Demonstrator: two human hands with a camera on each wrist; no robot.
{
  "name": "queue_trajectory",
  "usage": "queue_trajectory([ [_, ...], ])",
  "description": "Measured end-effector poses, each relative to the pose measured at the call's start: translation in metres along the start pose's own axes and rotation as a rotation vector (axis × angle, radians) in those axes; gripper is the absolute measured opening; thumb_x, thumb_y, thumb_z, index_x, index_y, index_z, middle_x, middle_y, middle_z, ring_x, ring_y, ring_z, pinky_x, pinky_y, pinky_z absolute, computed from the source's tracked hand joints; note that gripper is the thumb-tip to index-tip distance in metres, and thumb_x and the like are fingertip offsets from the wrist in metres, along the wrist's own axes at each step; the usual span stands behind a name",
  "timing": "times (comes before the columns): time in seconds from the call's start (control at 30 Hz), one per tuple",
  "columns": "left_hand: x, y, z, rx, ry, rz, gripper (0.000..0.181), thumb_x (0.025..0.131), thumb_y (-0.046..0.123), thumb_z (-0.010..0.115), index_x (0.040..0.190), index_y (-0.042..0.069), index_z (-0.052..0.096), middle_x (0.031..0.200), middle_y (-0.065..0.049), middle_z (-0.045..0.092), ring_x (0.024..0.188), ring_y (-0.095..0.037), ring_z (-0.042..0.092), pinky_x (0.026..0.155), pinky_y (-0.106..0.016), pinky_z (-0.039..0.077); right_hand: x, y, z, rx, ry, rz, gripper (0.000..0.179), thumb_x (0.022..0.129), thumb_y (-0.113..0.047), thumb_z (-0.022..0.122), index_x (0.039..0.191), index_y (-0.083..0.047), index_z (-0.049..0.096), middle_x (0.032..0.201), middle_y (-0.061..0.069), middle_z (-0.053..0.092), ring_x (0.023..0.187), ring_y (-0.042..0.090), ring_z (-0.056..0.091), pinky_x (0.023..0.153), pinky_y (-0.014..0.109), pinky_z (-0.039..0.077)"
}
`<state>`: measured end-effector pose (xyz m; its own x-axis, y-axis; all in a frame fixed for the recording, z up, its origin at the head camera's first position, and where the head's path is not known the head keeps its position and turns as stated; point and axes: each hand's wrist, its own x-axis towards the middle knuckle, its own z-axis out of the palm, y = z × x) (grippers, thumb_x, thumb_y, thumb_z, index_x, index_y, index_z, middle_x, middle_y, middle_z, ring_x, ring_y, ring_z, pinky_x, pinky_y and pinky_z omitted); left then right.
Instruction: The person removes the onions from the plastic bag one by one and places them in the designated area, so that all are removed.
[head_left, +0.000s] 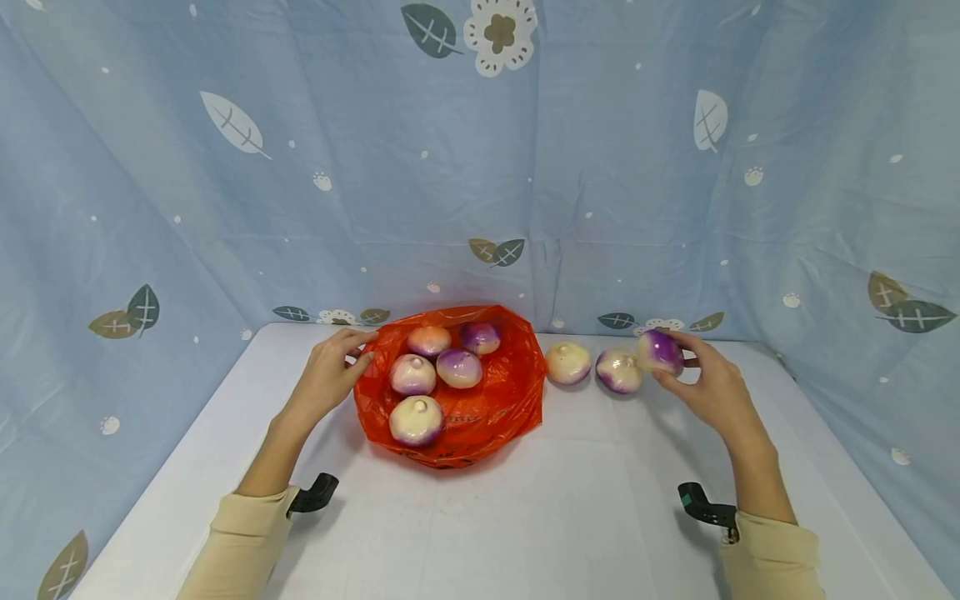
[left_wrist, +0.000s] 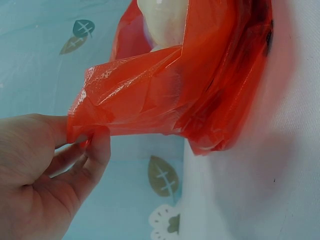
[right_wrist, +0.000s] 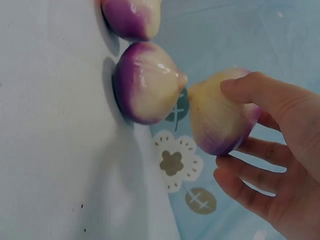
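Note:
In the head view my left hand (head_left: 326,375) is at the left rim of an open red plastic bag (head_left: 506,404). The left wrist view has its thumb and fingers pinching the bag's edge (left_wrist: 80,127). Several glossy purple-and-cream turnips lie inside, among them a pale one (head_left: 416,421) at the front. On the right, my right hand (head_left: 716,387) grips a turnip (head_left: 662,352) between thumb and fingers, with its cream nub pointing left in the right wrist view. Just left of it on the table sits another turnip (right_wrist: 147,82), and beyond that a third (head_left: 567,363).
A white-covered table (head_left: 480,533) spreads under the bag and the turnips. Behind it hangs a blue curtain (head_left: 622,208) with leaf and flower prints. Black wrist mounts (head_left: 705,506) stick out from both sleeves over the table.

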<state>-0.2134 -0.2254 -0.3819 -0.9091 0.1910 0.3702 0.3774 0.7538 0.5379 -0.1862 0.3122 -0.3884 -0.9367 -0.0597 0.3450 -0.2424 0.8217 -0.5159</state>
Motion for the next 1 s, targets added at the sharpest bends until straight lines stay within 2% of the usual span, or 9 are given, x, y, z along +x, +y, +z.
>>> queue_trajectory([
  [0.43, 0.0, 0.0, 0.0, 0.003, 0.01, 0.015, 0.033, 0.093, 0.006, 0.064, 0.125, 0.001, 0.066, 0.115, -0.017, 0.066, 0.088, -0.028, 0.069, 0.073, -0.044, 0.062, -0.002, 0.016, 0.001, -0.034, -0.043, 0.045, 0.067, 0.087, -0.029, 0.074, 0.142, -0.001, 0.045, 0.134, 0.028, 0.054, 0.106, 0.047, 0.06, 0.083, 0.065, 0.046],
  [0.77, 0.0, 0.0, 0.0, 0.001, 0.01, 0.019, 0.033, 0.093, 0.006, 0.064, 0.125, 0.001, 0.066, 0.116, -0.017, 0.066, 0.088, -0.028, 0.069, 0.073, -0.044, 0.061, -0.003, 0.024, 0.003, -0.047, -0.115, 0.112, 0.071, 0.089, -0.033, 0.072, 0.145, -0.001, 0.041, 0.14, 0.028, 0.05, 0.111, 0.048, 0.057, 0.083, 0.064, 0.048],
  [1.0, 0.0, 0.0, 0.0, -0.002, 0.006, 0.019, 0.033, 0.093, 0.006, 0.064, 0.125, 0.001, 0.065, 0.117, -0.017, 0.066, 0.088, -0.028, 0.069, 0.073, -0.044, 0.062, -0.004, 0.03, 0.008, -0.05, -0.142, 0.124, 0.071, 0.089, -0.032, 0.072, 0.144, -0.001, 0.041, 0.141, 0.029, 0.049, 0.112, 0.049, 0.057, 0.086, 0.065, 0.049],
])
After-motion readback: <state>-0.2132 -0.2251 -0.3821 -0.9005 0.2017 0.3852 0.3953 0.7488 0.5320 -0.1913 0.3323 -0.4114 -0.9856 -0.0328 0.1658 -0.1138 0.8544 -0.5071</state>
